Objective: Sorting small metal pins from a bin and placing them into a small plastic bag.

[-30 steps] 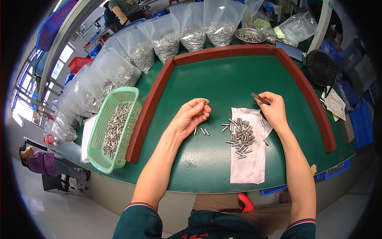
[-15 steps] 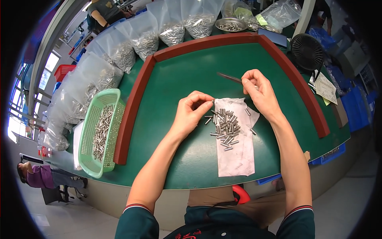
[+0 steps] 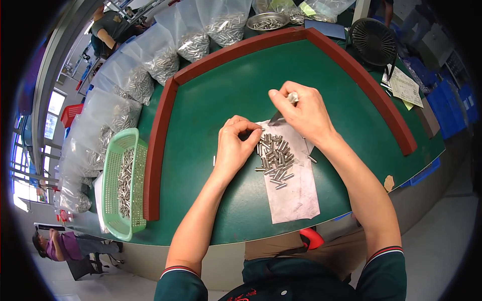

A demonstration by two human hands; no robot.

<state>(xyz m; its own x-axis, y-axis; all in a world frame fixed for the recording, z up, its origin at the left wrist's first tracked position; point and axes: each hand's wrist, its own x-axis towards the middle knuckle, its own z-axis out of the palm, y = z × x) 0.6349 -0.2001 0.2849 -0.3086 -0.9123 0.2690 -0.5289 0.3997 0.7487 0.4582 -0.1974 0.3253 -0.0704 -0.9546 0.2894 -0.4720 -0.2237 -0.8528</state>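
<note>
A pile of short silvery metal pins (image 3: 276, 156) lies on a pale, stained cloth (image 3: 292, 204) on the green table. At the pile's far left edge, my left hand (image 3: 236, 143) pinches what looks like one small metal pin between thumb and fingertips, mostly hidden. My right hand (image 3: 304, 110) is wrapped round the pale handle of a knife (image 3: 275, 118), its dark narrow blade pointing down beside my left fingertips. One loose pin (image 3: 312, 159) sits at the cloth's right edge. Another single pin (image 3: 214, 160) lies left of my left wrist.
A red-brown raised border (image 3: 241, 51) frames the work area. Left of it stands a green basket (image 3: 111, 188) of pins. Clear bags (image 3: 223, 25) of pins line the back and left, with a metal dish (image 3: 267, 21). A black fan (image 3: 372, 41) and papers (image 3: 405, 88) are at right.
My right hand has moved left toward my left hand, and the knife has turned from pointing left to pointing down. A loose pin now shows left of my left wrist. The view has shifted.
</note>
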